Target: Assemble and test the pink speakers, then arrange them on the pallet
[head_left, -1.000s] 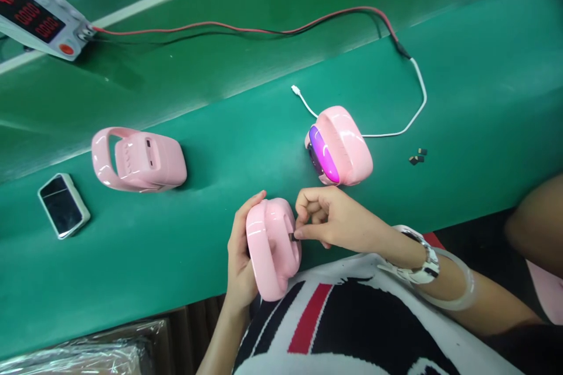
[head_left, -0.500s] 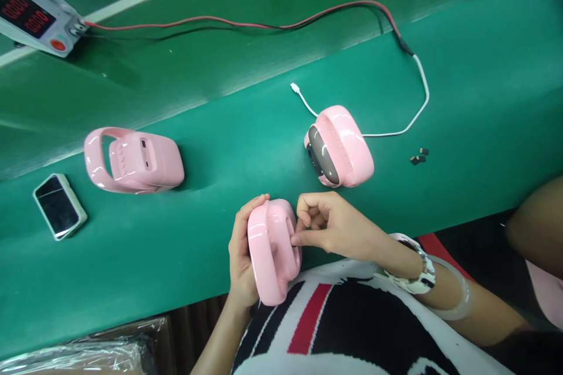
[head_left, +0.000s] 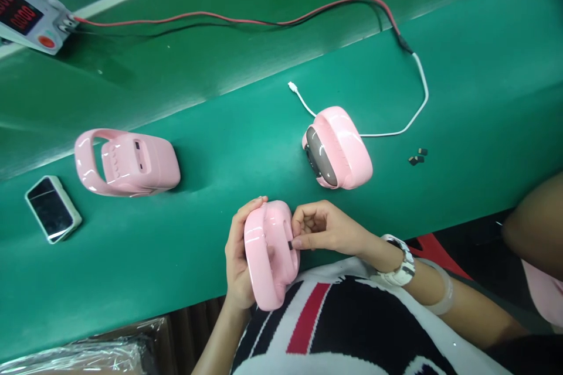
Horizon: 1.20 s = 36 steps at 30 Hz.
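Observation:
A pink plastic device with a loop handle [head_left: 257, 258] is tilted in my left hand [head_left: 238, 263], whose fingers wrap round its far side. My right hand [head_left: 328, 227] is closed in a pinch at the recess in the device's right side. By its thumb tip shows a small dark piece [head_left: 290, 245], which looks like a memory card; how far it sits in the recess I cannot tell. Ahead stands a second pink device [head_left: 347, 146] with a dark glossy front. Several black memory cards [head_left: 417, 158] lie loose to the right.
A third pink handled device [head_left: 158, 164] lies at the left, beside a phone in a pale case [head_left: 53, 210]. From a power supply [head_left: 26, 12], a red and black lead [head_left: 246, 21] joins a white cable [head_left: 424, 82] passing behind the second device. Another person's knee [head_left: 536, 228] is at the right edge.
Both hands keep their hold on the device and shift only slightly. The small dark piece by my right thumb shows more clearly now. The whole view has moved a little.

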Available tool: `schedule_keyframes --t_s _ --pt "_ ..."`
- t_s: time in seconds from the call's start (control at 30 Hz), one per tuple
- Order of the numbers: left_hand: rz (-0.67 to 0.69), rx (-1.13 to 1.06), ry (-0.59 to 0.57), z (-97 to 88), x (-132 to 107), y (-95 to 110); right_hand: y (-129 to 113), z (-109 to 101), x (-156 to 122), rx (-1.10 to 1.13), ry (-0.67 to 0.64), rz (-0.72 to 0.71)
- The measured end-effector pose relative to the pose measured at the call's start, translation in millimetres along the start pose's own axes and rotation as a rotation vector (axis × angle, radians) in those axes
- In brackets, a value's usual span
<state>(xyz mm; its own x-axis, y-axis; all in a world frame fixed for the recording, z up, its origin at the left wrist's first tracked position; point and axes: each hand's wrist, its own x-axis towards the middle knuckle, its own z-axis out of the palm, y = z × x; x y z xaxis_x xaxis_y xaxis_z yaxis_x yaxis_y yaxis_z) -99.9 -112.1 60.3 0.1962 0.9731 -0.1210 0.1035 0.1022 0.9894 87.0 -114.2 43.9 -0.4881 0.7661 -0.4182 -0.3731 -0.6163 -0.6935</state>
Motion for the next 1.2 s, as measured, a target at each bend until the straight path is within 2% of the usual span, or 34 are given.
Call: schedule_keyframes --t_s 0.17,0.3,0.43,0.63,0.73,0.83,0.93,1.03,1.1,1.13,1.2 --pt "0.010 0.005 0.000 0.1 0.1 0.5 2.1 -0.3 1.1 0.014 0.009 -0.039" --pt "0.029 0.040 0.009 1.7 0.5 3.0 2.2 -0.3 0.1 -0.002 0.031 -0.018" --pt "0.062 0.098 0.029 3.1 0.4 4.4 -8.7 3.4 -1.1 -0.130 0.080 -0.004" --pt "-0.070 0.075 0.101 3.1 0.1 0.1 -26.6 8.5 -0.7 -0.361 0.065 0.012" --pt "-0.012 0.074 0.068 3.0 1.1 -0.4 -24.3 7.8 2.2 -0.390 0.089 0.013" --pt "0.035 0.091 0.054 2.2 2.4 -0.1 -17.3 6.3 3.5 -0.310 0.075 -0.004" --pt "0.025 0.091 0.028 -0.7 3.0 -0.7 -16.0 4.9 -8.1 -0.348 0.054 -0.047" --pt "-0.009 0.094 -0.005 -6.3 3.9 -2.4 -26.7 -2.0 -38.3 -0.618 -0.006 -0.137" --pt "-0.005 0.130 -0.021 -10.6 5.6 -3.9 -38.0 -15.1 -63.7 -0.761 0.090 -0.227" --pt "0.004 0.145 -0.032 -12.6 6.9 -4.8 -43.4 -25.2 -75.8 -0.810 0.218 -0.264" --pt "0.023 0.156 -0.064 -15.7 9.7 -7.0 -51.5 -52.0 -95.2 -0.911 0.605 -0.303"
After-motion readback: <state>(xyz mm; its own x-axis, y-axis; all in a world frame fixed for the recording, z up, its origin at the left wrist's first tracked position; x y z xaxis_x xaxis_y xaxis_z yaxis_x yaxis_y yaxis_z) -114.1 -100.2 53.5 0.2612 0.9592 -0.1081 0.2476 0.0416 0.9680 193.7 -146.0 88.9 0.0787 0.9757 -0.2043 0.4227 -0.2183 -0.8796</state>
